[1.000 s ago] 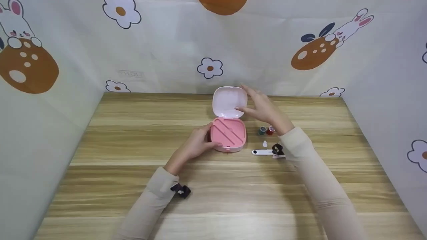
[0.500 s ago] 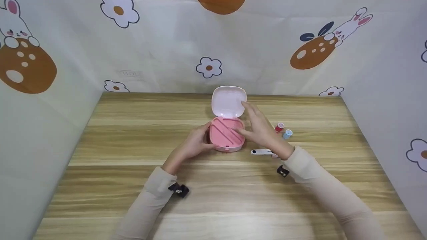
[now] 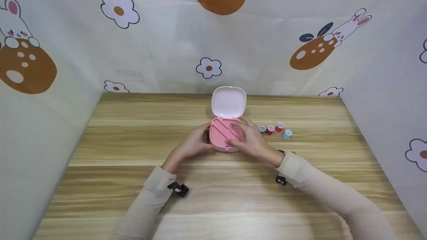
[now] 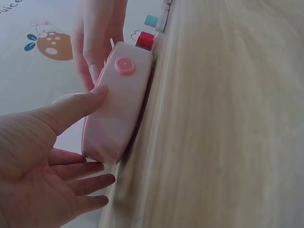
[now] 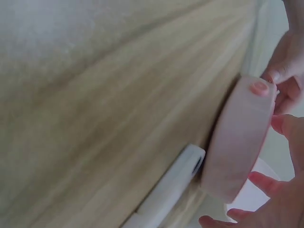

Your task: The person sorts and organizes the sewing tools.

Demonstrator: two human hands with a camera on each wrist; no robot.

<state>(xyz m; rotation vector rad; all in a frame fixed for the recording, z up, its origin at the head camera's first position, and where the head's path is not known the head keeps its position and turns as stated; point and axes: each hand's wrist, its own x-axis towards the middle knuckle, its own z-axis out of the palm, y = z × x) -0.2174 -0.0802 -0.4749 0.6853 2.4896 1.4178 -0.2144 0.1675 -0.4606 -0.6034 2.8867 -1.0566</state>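
A pink case (image 3: 227, 135) sits at the centre of the wooden tabletop (image 3: 133, 173), its pale lid (image 3: 229, 101) standing open at 12 o'clock. The left hand (image 3: 192, 144) grasps the case's side at 9 o'clock, thumb on the front wall. The right hand (image 3: 251, 140) lies over the case from 3 o'clock, fingers curled round its rim. Four small spools (image 3: 274, 129) lie at 3 o'clock, near the case.
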